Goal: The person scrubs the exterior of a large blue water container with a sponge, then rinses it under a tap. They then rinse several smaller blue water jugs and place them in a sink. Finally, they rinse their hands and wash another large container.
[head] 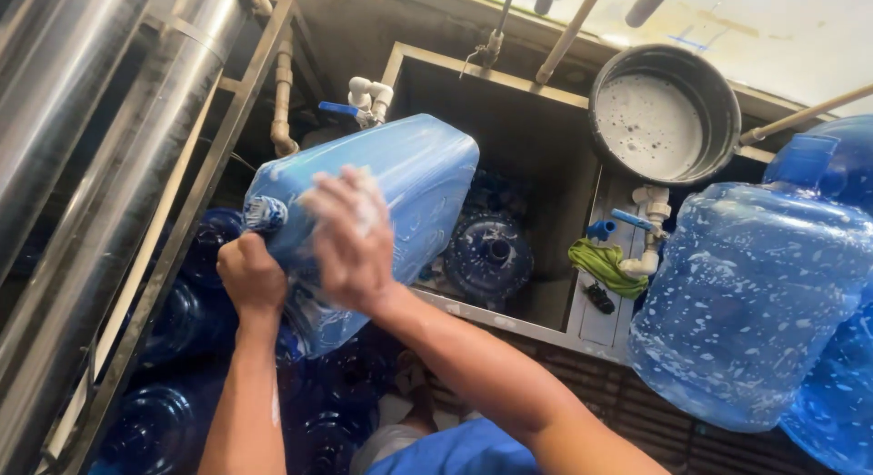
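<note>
Head view, looking down. A large blue water jug (pixel 400 180) is held tipped on its side over the near rim of a steel sink (pixel 509 120), neck toward the left. The left hand (pixel 250 275) is closed around the jug just below the neck, apparently to steady the weight. The right hand (pixel 350 239), white with suds, is pressed flat on the jug's side with fingers together, clamped on nothing; whether a cloth or sponge lies under the palm cannot be told. Held sideways like this, the jug's wall is turned up toward the rubbing hand. Down inside the sink, below the jug, another jug (pixel 491 252) is seen mouth upward. To the right of the sink, a foam-flecked jug (pixel 746 302) stands upright. At the sink's far right corner a round metal basin (pixel 664 111) of soapy water is perched on the rim, within reach. On the sink's right ledge a green rag (pixel 605 266) lies beside a white valve with a blue handle (pixel 646 225). Left of the sink, steel cylinders (pixel 100 148) are mounted in a metal frame, with more dark jugs (pixel 173 411) stacked below.
</note>
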